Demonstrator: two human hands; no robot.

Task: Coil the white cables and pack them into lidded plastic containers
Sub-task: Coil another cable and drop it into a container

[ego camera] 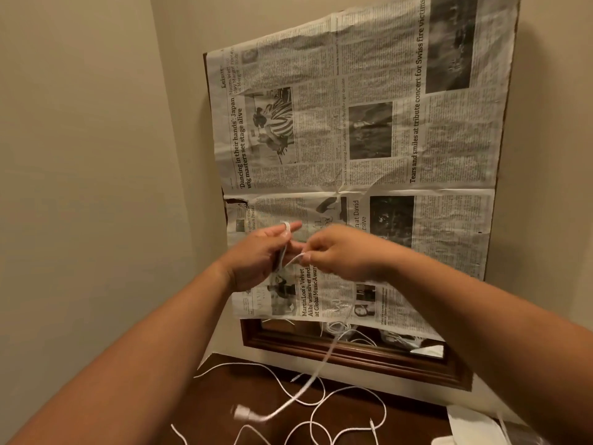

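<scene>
As left hand (256,255) and right hand (340,252) grip white cable (316,377), tabletop (218,395) cluttered

Loose cables (240,364) clutter the tabletop (224,399), with a mirror (353,354) close behind.

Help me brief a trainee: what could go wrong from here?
The cable tail hanging from the right hand passes over loose cables on the table; drawing it in could snag them. The blurred plug at its end may swing into the table. The loops round the left hand might slip off.
</scene>
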